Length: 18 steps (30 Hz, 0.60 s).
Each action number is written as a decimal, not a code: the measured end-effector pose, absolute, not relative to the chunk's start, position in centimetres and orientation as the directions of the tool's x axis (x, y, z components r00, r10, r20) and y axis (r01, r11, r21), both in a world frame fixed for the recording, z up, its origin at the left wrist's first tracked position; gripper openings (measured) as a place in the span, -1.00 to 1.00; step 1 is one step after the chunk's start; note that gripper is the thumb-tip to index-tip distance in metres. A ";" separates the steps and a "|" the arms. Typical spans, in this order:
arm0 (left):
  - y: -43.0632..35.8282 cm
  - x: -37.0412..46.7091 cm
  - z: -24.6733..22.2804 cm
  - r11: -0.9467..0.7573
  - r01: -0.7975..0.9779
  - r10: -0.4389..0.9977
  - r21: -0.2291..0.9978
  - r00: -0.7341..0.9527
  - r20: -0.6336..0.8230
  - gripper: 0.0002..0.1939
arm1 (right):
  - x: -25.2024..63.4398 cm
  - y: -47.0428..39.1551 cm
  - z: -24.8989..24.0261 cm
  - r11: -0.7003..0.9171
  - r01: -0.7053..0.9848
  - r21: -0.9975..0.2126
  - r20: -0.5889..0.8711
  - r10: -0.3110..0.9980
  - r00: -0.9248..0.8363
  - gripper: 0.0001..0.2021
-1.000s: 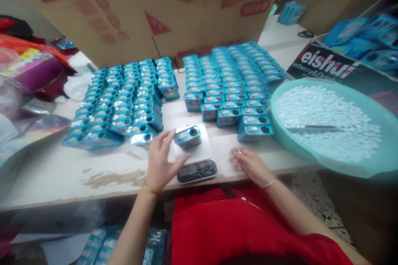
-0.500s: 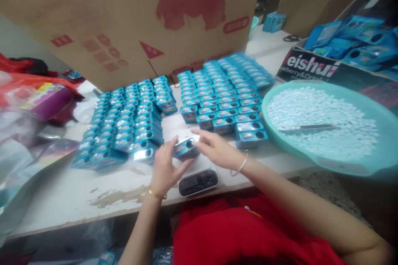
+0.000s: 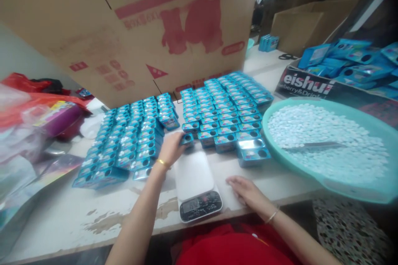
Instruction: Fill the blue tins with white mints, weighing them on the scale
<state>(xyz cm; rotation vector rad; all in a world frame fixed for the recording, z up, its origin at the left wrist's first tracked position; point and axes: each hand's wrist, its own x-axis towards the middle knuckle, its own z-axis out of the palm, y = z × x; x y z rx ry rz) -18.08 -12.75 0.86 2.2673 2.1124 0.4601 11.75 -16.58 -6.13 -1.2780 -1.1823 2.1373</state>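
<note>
My left hand (image 3: pixel 172 149) grips a small blue box (image 3: pixel 187 139) by its left side. The box has a dark round hole in its top and sits at the near end of the right-hand rows of blue boxes (image 3: pixel 226 128). Closer to me is a digital kitchen scale (image 3: pixel 195 176) with a bare white platform and a black display panel. To the right of the scale, my right hand (image 3: pixel 245 190) hovers low over or rests on the table, fingers loosely stretched and holding nothing. More blue boxes (image 3: pixel 130 140) stand in rows to the left.
A turquoise basin (image 3: pixel 342 186) of small white pieces, with a flat strip lying on them, is at the right. Behind it stands a black carton (image 3: pixel 307 87) of blue boxes. A large cardboard box (image 3: pixel 130 49) walls off the back. Plastic bags (image 3: pixel 25 103) crowd the left.
The blue box has gone from the scale to the near end of the right-hand rows, in my left hand. My right hand has let go and drawn back right. The view has tilted up.
</note>
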 end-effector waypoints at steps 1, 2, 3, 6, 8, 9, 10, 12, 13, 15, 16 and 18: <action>-12.0 -18.0 0.5 -0.103 0.975 0.977 0.195 0.063 0.203 -0.70 | 11.8 -16.6 -6.4 -0.578 0.084 -0.811 -0.532 0.672 -0.516 -0.37; -11.4 -17.9 0.2 -0.114 0.977 0.976 0.181 0.076 0.205 -0.70 | 11.8 -16.6 -6.5 -0.584 0.080 -0.808 -0.534 0.668 -0.518 -0.36; -10.8 -17.9 0.0 -0.121 0.979 0.973 0.165 0.084 0.214 -0.68 | 11.7 -16.5 -6.5 -0.587 0.080 -0.806 -0.537 0.666 -0.518 -0.36; -9.3 -18.6 0.1 -0.074 0.992 0.959 0.104 0.042 0.282 -0.60 | 11.5 -16.2 -6.5 -0.592 0.095 -0.800 -0.548 0.657 -0.518 -0.34; -7.8 -20.2 0.6 0.085 0.996 0.947 0.030 -0.090 0.310 -0.62 | 11.3 -16.1 -6.5 -0.593 0.103 -0.798 -0.552 0.653 -0.519 -0.33; -7.0 -21.2 0.9 0.179 0.984 0.935 -0.007 -0.168 0.312 -0.65 | 11.3 -16.2 -6.5 -0.592 0.108 -0.799 -0.553 0.653 -0.518 -0.33; -6.0 -22.2 1.1 0.260 0.965 0.923 -0.042 -0.235 0.304 -0.67 | 11.2 -16.2 -6.6 -0.589 0.114 -0.800 -0.555 0.654 -0.514 -0.33; -4.3 -24.1 1.3 0.324 0.942 0.920 -0.093 -0.291 0.263 -0.71 | 11.2 -16.3 -6.6 -0.582 0.123 -0.804 -0.556 0.661 -0.504 -0.34; -3.6 -24.8 1.4 0.312 0.944 0.930 -0.108 -0.280 0.237 -0.74 | 11.1 -16.3 -6.7 -0.576 0.126 -0.807 -0.554 0.667 -0.499 -0.34; -2.8 -25.5 1.4 0.261 0.954 0.954 -0.145 -0.233 0.186 -0.83 | 11.1 -16.4 -6.8 -0.563 0.126 -0.816 -0.545 0.679 -0.492 -0.35; -2.6 -25.6 1.6 0.230 0.959 0.965 -0.162 -0.203 0.169 -0.87 | 11.1 -16.4 -7.0 -0.558 0.125 -0.820 -0.540 0.684 -0.491 -0.35; -3.1 -25.4 2.3 0.177 0.965 0.978 -0.194 -0.150 0.146 -0.89 | 11.2 -16.4 -7.3 -0.550 0.123 -0.826 -0.533 0.691 -0.488 -0.36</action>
